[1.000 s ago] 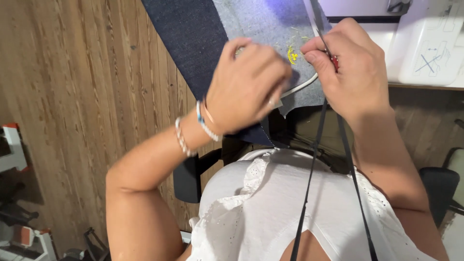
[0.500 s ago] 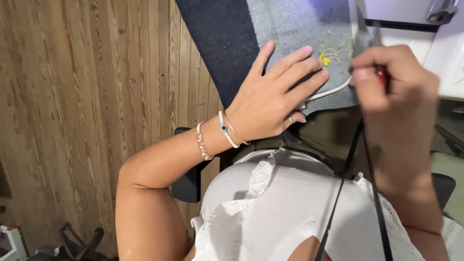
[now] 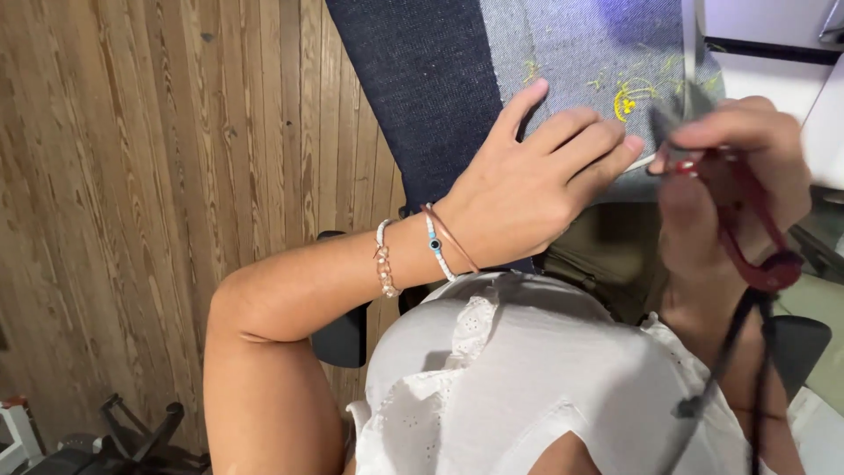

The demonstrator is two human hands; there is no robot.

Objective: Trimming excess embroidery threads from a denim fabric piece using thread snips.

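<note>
A: Where is the left hand (image 3: 527,198)?

B: It lies flat, fingers spread, on the denim fabric (image 3: 422,88), near the cloth's lower edge. The fingertips reach onto the paler grey panel, just short of the yellow embroidery (image 3: 629,98).

A: And the right hand (image 3: 734,167)?

B: Blurred. It sits at the right edge of the fabric, fingers curled and pinched around small red-handled scissors (image 3: 747,233). The blades are too smeared to tell whether they are open or shut.

A: Can you see what carries the fabric?

B: No. The cloth hides it, and its top is cut off by the frame. A white machine body (image 3: 765,26) shows at the upper right corner, only partly.

A: Anything else hard to read?

B: A dark cord (image 3: 716,378) hangs below the scissors over the white blouse (image 3: 527,378); its far end runs out of view. Bracelets (image 3: 435,246) circle the left wrist. The wooden floor (image 3: 132,176) lies beyond.
</note>
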